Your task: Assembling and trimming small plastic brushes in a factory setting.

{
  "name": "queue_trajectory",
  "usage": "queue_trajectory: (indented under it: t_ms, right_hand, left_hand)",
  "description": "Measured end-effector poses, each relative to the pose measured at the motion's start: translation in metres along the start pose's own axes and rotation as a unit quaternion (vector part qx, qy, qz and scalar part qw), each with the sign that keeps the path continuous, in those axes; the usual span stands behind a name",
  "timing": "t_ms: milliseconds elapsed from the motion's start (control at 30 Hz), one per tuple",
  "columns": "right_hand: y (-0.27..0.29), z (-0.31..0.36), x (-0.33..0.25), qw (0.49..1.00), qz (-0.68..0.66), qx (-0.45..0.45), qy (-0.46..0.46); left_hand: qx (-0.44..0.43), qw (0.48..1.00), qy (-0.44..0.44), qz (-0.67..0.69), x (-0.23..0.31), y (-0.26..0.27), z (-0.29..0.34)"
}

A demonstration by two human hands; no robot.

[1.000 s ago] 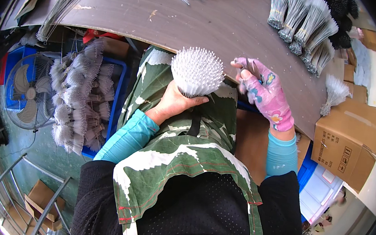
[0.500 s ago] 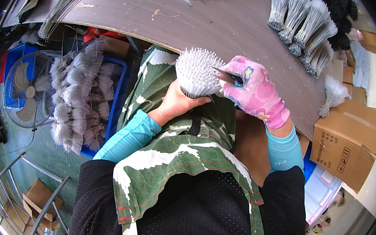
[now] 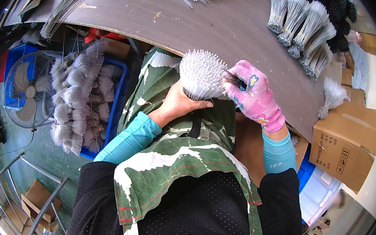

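Note:
My bare left hand (image 3: 179, 103) is wrapped round a thick bundle of white-bristled tube brushes (image 3: 203, 74), whose tips form a rounded dome facing up. The bundle stands above the camouflage apron (image 3: 155, 79) on my lap, by the table edge. In a pink flowered glove, my right hand (image 3: 255, 95) is closed on dark metal tweezers (image 3: 234, 79). Their points touch or nearly touch the right side of the bundle; exactly which, I cannot tell. The lower part of the bundle is hidden behind my left fingers.
Several bundles of tube brushes (image 3: 300, 26) lie at the table's (image 3: 197, 24) far right, beside black ones (image 3: 342, 19). A cardboard box (image 3: 344, 145) stands right, a white brush bundle (image 3: 333, 97) against it. On the left are a blue crate (image 3: 120, 89) of brushes and a fan (image 3: 30, 91).
The brush bundle has shifted slightly to the right with my left hand. My gloved right hand has turned a little, and the tweezers' points have drawn back to the bundle's right edge.

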State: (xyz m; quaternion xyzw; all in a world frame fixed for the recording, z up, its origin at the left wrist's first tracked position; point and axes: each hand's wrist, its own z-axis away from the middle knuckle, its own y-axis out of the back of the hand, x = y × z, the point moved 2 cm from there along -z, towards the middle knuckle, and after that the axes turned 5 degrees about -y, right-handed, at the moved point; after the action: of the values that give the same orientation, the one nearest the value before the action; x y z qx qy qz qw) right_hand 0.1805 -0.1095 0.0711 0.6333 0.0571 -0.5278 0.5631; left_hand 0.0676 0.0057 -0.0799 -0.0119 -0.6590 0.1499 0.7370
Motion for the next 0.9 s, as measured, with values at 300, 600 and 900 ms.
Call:
queue_trajectory:
  t_ms: [300, 600, 900]
  right_hand:
    - [0.011, -0.003, 0.012, 0.997, -0.040, 0.069, -0.007]
    - [0.145, 0.009, -0.048, 0.879, -0.182, 0.438, 0.042]
    - [0.120, 0.062, -0.043, 0.879, -0.257, 0.400, 0.032]
  left_hand:
    - [-0.012, 1.000, 0.007, 0.000, 0.002, 0.003, -0.003]
    - [0.015, 0.996, -0.017, -0.081, 0.000, -0.005, 0.002]
    - [-0.019, 0.995, -0.010, 0.094, 0.039, 0.040, 0.012]
